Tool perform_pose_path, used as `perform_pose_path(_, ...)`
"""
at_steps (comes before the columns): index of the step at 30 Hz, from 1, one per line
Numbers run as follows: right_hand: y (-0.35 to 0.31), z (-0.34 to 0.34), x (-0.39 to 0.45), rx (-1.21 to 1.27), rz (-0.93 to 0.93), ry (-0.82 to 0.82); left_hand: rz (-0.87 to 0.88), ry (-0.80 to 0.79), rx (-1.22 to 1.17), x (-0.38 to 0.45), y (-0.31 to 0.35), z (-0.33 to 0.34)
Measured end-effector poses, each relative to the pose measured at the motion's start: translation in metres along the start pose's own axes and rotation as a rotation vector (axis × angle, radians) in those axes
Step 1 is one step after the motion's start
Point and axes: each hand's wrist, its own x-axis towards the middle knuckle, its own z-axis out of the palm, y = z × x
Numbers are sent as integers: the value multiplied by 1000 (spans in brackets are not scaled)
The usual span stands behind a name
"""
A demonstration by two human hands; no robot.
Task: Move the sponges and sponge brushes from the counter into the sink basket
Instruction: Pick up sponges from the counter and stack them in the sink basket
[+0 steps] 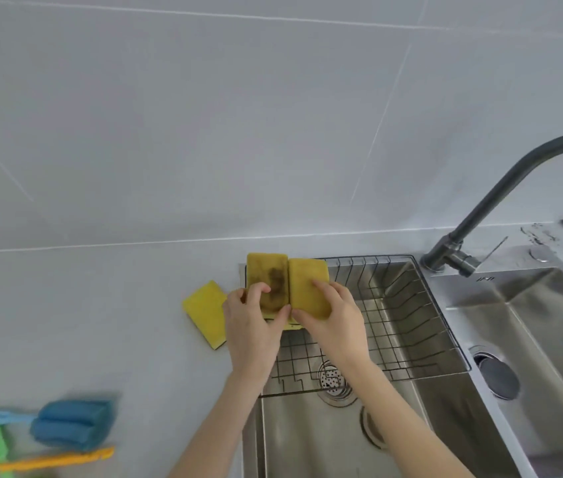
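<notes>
Left hand: your left hand (250, 322) reaches forward from the lower middle, forearm bare, fingers curled over the near end of the stained sponge (268, 282), thumb pressed toward the other hand.
Left grip: closed on that sponge.
Right hand: your right hand (333, 319) comes in beside it, fingers laid across the top of the plain sponge (307, 286), thumb meeting your left thumb.
Right grip: closed on that sponge.
Held sponges: two dull yellow pads, side by side and touching along their long edges, one with a dark brown stain, held over the far-left corner of the wire sink basket (411, 326).
Left of your grips: a bright yellow sponge (204, 312) lies flat on the desk (100, 322), just beside your left hand.
Well left and nearer you: a blue sponge brush (73, 424), blurred, with green and orange handles crossing by it on the desk.
</notes>
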Motion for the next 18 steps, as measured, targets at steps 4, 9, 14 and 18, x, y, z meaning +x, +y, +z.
perform_pose_path(4, 31, -15, 21, -59, 6, -57, -35, -34, 9, -3, 12, 38)
perform_pose_path(9, 57, -8, 43, -113, 20, -134, -104, -59, 51, 0, 4, 67)
perform_pose_path(14, 75, 6, 60, -138, 54, -185, -167, -83, 105, 7, -9, 88)
perform_pose_path(18, 84, 21, 67, -146, 48, -202, -157, -78, 192, 12, -14, 98)
